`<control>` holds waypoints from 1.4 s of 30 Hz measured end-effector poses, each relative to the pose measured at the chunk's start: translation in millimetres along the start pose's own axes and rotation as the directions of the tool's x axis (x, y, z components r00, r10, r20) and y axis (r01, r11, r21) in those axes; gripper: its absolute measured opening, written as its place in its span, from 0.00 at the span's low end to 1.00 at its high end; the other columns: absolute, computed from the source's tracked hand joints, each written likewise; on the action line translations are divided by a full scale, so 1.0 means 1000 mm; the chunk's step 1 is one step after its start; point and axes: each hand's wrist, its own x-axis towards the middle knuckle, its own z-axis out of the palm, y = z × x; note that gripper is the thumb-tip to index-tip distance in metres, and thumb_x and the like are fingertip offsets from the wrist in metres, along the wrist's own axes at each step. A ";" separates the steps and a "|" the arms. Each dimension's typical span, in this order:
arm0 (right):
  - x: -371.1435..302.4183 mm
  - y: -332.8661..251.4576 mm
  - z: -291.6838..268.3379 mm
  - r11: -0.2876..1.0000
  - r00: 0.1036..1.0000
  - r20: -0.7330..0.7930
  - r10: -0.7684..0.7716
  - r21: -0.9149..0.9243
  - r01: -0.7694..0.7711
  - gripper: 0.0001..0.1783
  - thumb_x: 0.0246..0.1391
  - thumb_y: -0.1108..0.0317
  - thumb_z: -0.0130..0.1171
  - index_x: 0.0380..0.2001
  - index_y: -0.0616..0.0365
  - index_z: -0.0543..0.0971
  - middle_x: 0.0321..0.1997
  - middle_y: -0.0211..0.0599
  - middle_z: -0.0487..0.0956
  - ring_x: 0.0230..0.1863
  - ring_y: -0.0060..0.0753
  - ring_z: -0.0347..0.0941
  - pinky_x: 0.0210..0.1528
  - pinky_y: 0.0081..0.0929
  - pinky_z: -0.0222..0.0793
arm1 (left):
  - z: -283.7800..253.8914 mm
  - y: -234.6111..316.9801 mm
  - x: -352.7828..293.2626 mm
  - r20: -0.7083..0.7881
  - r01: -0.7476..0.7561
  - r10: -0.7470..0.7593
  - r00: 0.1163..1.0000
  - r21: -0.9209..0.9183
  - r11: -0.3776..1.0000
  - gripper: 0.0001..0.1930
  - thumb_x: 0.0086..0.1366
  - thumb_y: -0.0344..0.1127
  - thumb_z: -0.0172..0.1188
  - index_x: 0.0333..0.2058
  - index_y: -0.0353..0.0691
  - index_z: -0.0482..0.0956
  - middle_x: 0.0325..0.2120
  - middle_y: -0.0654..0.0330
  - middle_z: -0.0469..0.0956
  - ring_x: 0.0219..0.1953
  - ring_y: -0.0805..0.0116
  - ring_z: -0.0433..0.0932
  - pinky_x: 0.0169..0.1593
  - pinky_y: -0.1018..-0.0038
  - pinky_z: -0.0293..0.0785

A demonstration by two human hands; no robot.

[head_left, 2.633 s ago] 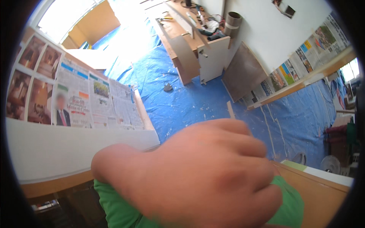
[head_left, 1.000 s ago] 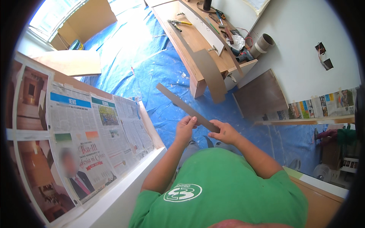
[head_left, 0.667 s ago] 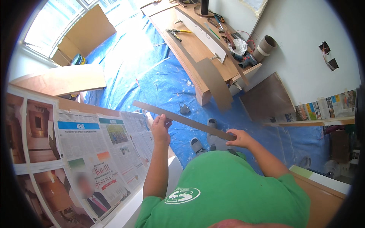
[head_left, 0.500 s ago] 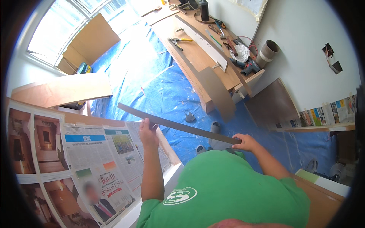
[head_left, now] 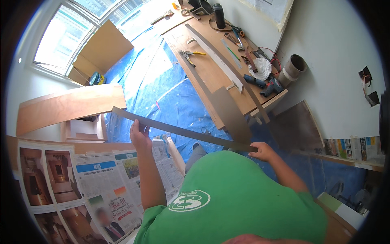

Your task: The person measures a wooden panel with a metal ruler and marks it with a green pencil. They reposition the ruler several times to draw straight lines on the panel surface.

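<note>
A long, thin grey-brown edging strip (head_left: 178, 130) stretches across in front of my body, held at both sides. My left hand (head_left: 141, 136) pinches it a little in from its far left end, which sticks out past my fingers. My right hand (head_left: 262, 151) grips the near right end between thumb and fingers. Beyond the strip, a wider brown sheet (head_left: 231, 112) hangs over the near end of the wooden workbench (head_left: 205, 69). A long board (head_left: 217, 57) stands on edge on the bench.
Pliers (head_left: 190, 56), a cordless drill (head_left: 271, 86), a hammer (head_left: 239, 38) and a black bottle (head_left: 219, 16) lie or stand on the bench. Blue sheeting (head_left: 162, 85) covers the floor. Newspaper (head_left: 109, 179) covers a surface at my left, and a curved plywood panel (head_left: 73, 107) is beyond it.
My left hand and the strip's far end have shifted left and slightly up in view. My right hand keeps its grip. The whole view has turned slightly, and my feet show less.
</note>
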 end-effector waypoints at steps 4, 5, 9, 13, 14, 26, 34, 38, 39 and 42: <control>-0.001 -0.023 -0.005 0.998 0.993 -0.111 0.031 0.052 -0.025 0.23 0.50 0.60 0.70 0.49 0.56 0.82 0.45 0.46 0.85 0.48 0.49 0.81 0.51 0.40 0.76 | 0.055 -0.007 0.043 0.117 0.040 -0.045 0.992 0.043 0.998 0.09 0.72 0.35 0.59 0.46 0.40 0.77 0.38 0.61 0.84 0.42 0.69 0.82 0.46 0.68 0.74; 0.001 -0.028 -0.004 0.998 0.989 -0.145 0.035 0.059 -0.027 0.23 0.50 0.60 0.69 0.50 0.55 0.82 0.46 0.46 0.84 0.49 0.50 0.81 0.51 0.40 0.76 | 0.071 -0.007 0.053 0.178 0.034 -0.041 0.983 0.043 0.998 0.11 0.71 0.33 0.59 0.49 0.38 0.77 0.39 0.61 0.83 0.43 0.69 0.82 0.47 0.68 0.74; 0.010 -0.049 -0.002 0.993 0.957 -0.284 0.061 0.116 -0.029 0.25 0.51 0.61 0.68 0.52 0.55 0.81 0.50 0.46 0.84 0.52 0.50 0.81 0.55 0.40 0.75 | 0.135 -0.020 0.102 0.378 0.059 -0.082 0.922 0.073 0.996 0.17 0.69 0.30 0.61 0.54 0.36 0.73 0.41 0.59 0.82 0.43 0.68 0.82 0.47 0.69 0.76; 0.036 -0.060 0.007 0.995 0.896 -0.440 0.062 0.094 -0.023 0.27 0.51 0.60 0.68 0.54 0.57 0.80 0.53 0.48 0.83 0.55 0.52 0.79 0.59 0.40 0.74 | 0.188 -0.049 0.172 0.458 0.116 -0.164 0.874 0.132 0.984 0.19 0.69 0.30 0.62 0.56 0.36 0.72 0.41 0.59 0.82 0.43 0.68 0.82 0.47 0.69 0.77; 0.046 -0.069 0.009 0.996 0.880 -0.472 0.052 0.086 -0.013 0.27 0.51 0.60 0.69 0.55 0.57 0.80 0.54 0.49 0.83 0.56 0.52 0.79 0.59 0.40 0.74 | 0.200 -0.057 0.191 0.474 0.129 -0.184 0.861 0.147 0.981 0.19 0.69 0.30 0.62 0.57 0.36 0.72 0.41 0.59 0.83 0.43 0.68 0.82 0.46 0.69 0.77; 0.198 -0.232 -0.064 0.983 0.624 -0.763 0.167 0.078 -0.169 0.24 0.56 0.70 0.66 0.56 0.63 0.78 0.53 0.49 0.82 0.55 0.47 0.80 0.60 0.36 0.72 | 0.402 -0.104 0.394 0.807 0.204 -0.195 0.558 0.094 0.974 0.28 0.69 0.33 0.64 0.65 0.34 0.69 0.51 0.56 0.81 0.48 0.67 0.82 0.51 0.72 0.76; 0.335 -0.189 -0.182 0.979 0.642 -0.766 0.024 -0.113 -0.171 0.26 0.59 0.69 0.65 0.60 0.63 0.77 0.55 0.49 0.83 0.58 0.39 0.79 0.62 0.32 0.70 | 0.299 -0.207 0.422 0.713 0.120 -0.342 0.613 0.344 0.931 0.24 0.71 0.36 0.62 0.63 0.34 0.72 0.51 0.56 0.81 0.47 0.68 0.81 0.50 0.71 0.77; 0.398 -0.109 -0.213 0.983 0.772 -0.610 0.179 0.074 -0.170 0.27 0.60 0.67 0.65 0.62 0.65 0.76 0.53 0.47 0.84 0.53 0.35 0.81 0.57 0.32 0.73 | 0.140 -0.261 0.386 0.494 0.026 -0.510 0.704 0.700 0.713 0.22 0.68 0.32 0.63 0.59 0.32 0.76 0.41 0.57 0.82 0.40 0.69 0.81 0.46 0.72 0.77; 0.412 -0.094 -0.214 0.980 0.831 -0.520 0.197 0.109 -0.165 0.28 0.60 0.67 0.65 0.62 0.66 0.75 0.53 0.47 0.85 0.51 0.34 0.82 0.55 0.32 0.74 | 0.097 -0.264 0.381 0.435 -0.003 -0.522 0.733 0.770 0.638 0.21 0.67 0.32 0.63 0.57 0.33 0.78 0.39 0.57 0.82 0.39 0.69 0.81 0.46 0.71 0.78; 0.423 -0.043 -0.225 0.933 0.771 -0.541 0.337 0.081 -0.351 0.32 0.58 0.66 0.68 0.64 0.61 0.74 0.50 0.54 0.85 0.48 0.37 0.83 0.52 0.32 0.75 | 0.013 -0.272 0.353 0.288 0.082 -0.609 0.739 0.859 0.506 0.18 0.66 0.31 0.63 0.54 0.32 0.80 0.32 0.58 0.83 0.37 0.69 0.82 0.44 0.72 0.78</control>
